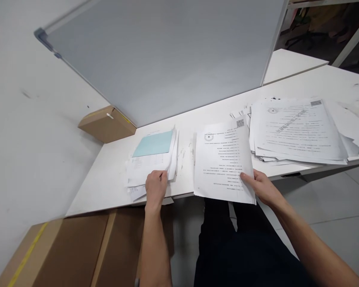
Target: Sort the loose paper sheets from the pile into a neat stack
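Note:
My right hand [263,185] pinches the lower right edge of some printed sheets [223,163], thumb on top. They carry a round stamp and a square code and hang partly over the table's front edge. At the near edge of another paper stack [146,169], my left hand [156,187] is closed with its fingers curled. A small dark spot shows by its thumb; what the fingers grip, if anything, is hidden. A light blue card [154,143] lies on that stack.
A spread pile of printed papers [296,131] covers the right part of the white table [101,179]. Behind leans a large whiteboard [167,59]. One cardboard box [106,123] stands at the back left, and larger boxes [74,251] are below the table's front edge.

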Available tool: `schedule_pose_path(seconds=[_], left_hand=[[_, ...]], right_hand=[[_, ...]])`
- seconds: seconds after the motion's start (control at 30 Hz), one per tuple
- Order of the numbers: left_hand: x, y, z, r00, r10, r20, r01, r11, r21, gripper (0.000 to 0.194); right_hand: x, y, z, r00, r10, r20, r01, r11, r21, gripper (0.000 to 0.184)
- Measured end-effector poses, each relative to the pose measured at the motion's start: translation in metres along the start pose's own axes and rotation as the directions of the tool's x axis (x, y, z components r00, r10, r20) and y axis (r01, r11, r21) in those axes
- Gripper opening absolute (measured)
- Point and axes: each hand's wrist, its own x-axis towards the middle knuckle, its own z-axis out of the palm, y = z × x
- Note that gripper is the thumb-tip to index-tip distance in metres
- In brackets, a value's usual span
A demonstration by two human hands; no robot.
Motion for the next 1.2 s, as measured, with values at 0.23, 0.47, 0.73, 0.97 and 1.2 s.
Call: schedule_pose_path(seconds=[0.23, 0.47, 0.73, 0.97, 1.2], left_hand=[[-0.007, 0.01, -0.015, 0.989, 0.012, 0.148, -0.027, 0.995, 0.097, 0.022], [0.011, 0.007, -0.01, 0.982, 0.009, 0.188, -0.026, 0.996, 0.089, 0.038], [0.062, 0.01, 0.025, 0.984, 0.162, -0.074, -0.129, 0.934, 0.333, 0.031], [0.081, -0.035, -0.001, 0.884, -0.149, -0.442, 0.065, 0.978, -0.2, 0.019], [0.066, -0.037, -0.011, 0.784, -0.261, -0.563, -0.143, 0.807, -0.573, 0.02]], right_hand=[[0.003, 0.004, -0.003, 1.0, -0.024, 0.01, 0.024, 1.0, -0.016, 0.044], [0.005, 0.005, -0.003, 1.0, -0.014, -0.003, 0.014, 1.0, -0.02, 0.045], [0.005, 0.005, -0.001, 0.999, -0.029, -0.028, 0.028, 0.999, -0.019, 0.043], [0.005, 0.008, 0.0, 0.998, -0.044, -0.037, 0.045, 0.998, 0.031, 0.043], [0.009, 0.02, 0.0, 0.986, -0.094, -0.135, 0.111, 0.985, 0.129, 0.044]])
